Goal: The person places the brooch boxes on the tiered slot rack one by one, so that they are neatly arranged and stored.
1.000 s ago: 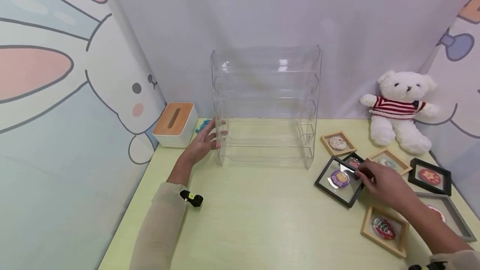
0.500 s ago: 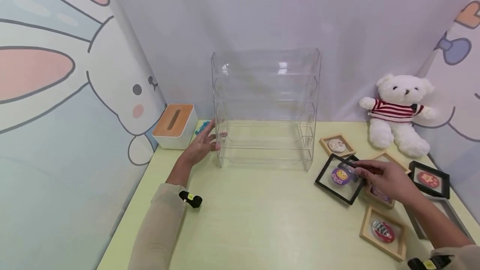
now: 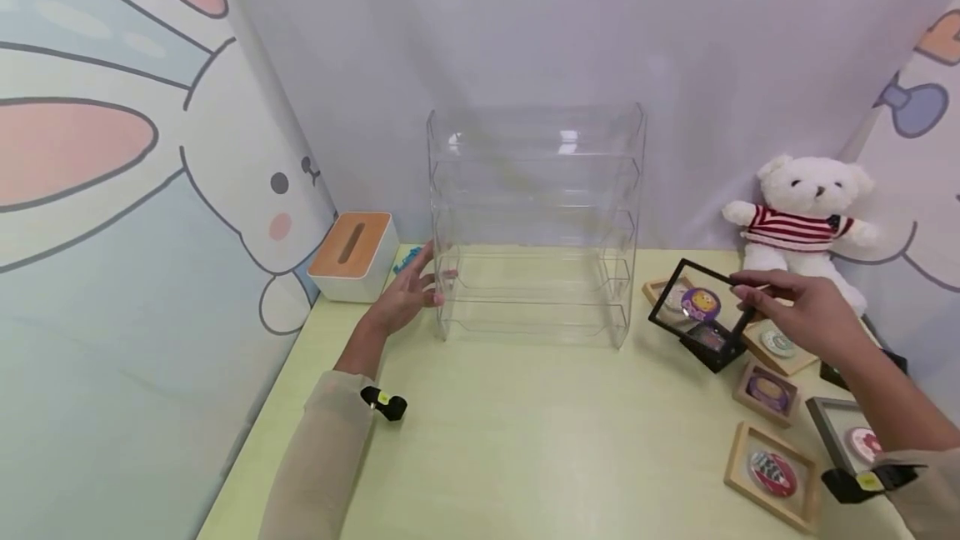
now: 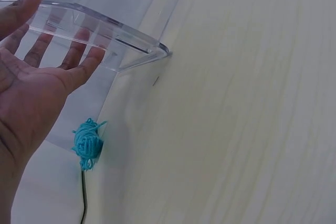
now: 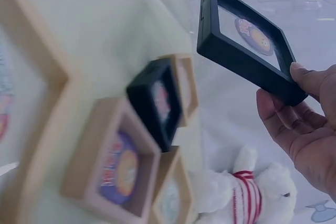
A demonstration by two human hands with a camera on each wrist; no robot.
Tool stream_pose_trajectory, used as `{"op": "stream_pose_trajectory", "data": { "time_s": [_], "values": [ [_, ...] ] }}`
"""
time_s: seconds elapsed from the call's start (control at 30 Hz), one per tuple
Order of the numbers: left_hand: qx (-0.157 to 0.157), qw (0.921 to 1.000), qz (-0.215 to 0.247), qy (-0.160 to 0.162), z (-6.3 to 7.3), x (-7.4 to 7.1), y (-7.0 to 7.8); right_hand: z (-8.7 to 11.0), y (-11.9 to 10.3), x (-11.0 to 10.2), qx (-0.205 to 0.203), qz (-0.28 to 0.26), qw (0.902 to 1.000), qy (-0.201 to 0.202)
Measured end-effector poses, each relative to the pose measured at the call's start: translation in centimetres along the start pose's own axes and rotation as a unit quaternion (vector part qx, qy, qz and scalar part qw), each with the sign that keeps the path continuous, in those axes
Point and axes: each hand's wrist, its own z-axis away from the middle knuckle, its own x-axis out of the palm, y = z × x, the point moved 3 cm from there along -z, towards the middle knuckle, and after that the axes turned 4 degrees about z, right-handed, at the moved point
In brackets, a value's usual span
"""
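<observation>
My right hand (image 3: pixel 813 311) pinches one corner of a black floating display frame (image 3: pixel 701 304), thumb on one side and fingers on the other. A round purple badge shows behind its clear film, and the right wrist view has the frame (image 5: pixel 244 66) raised and tilted. Below it lies a smaller black frame (image 3: pixel 708 340). My left hand (image 3: pixel 405 300) is at the left side of a clear acrylic tiered rack (image 3: pixel 532 307). In the left wrist view the fingers (image 4: pixel 79 72) of that hand are spread and fairly straight against the rack's clear side.
Several wooden frames with badges lie at the right, among them one with a red badge (image 3: pixel 772 473) and a small one (image 3: pixel 767 390). A grey frame (image 3: pixel 832 432) is beside them. A white teddy bear (image 3: pixel 806 198), a tissue box (image 3: pixel 352 257) and blue yarn (image 4: pixel 88 144) stand around.
My right hand has lifted the black display frame off the others and tilted it, moving it up and slightly right. The left hand stays at the rack.
</observation>
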Motion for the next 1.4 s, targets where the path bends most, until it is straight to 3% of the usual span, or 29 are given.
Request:
{"op": "stream_pose_trajectory", "data": {
  "time_s": [0.3, 0.77, 0.93, 1.4],
  "values": [
    [-0.003, 1.0000, -0.001, -0.001, 0.1, 0.1, -0.1, -3.2, -2.0, -3.9, 0.015, 0.034, 0.9974, 0.062],
    [0.000, 1.0000, 0.009, -0.003, 0.1, -0.2, -0.1, -7.3, -6.0, -8.3, 0.005, -0.019, 0.9897, 0.142],
    [-0.003, 0.9999, 0.011, -0.004, 0.1, -0.1, -0.2, -8.4, -7.3, -9.4, -0.004, -0.032, 0.9881, 0.150],
    [0.000, 0.9999, 0.015, -0.005, -0.1, 0.0, 0.0, -11.3, -11.4, -11.5, -0.027, -0.138, 0.9791, 0.147]
  ]
}}
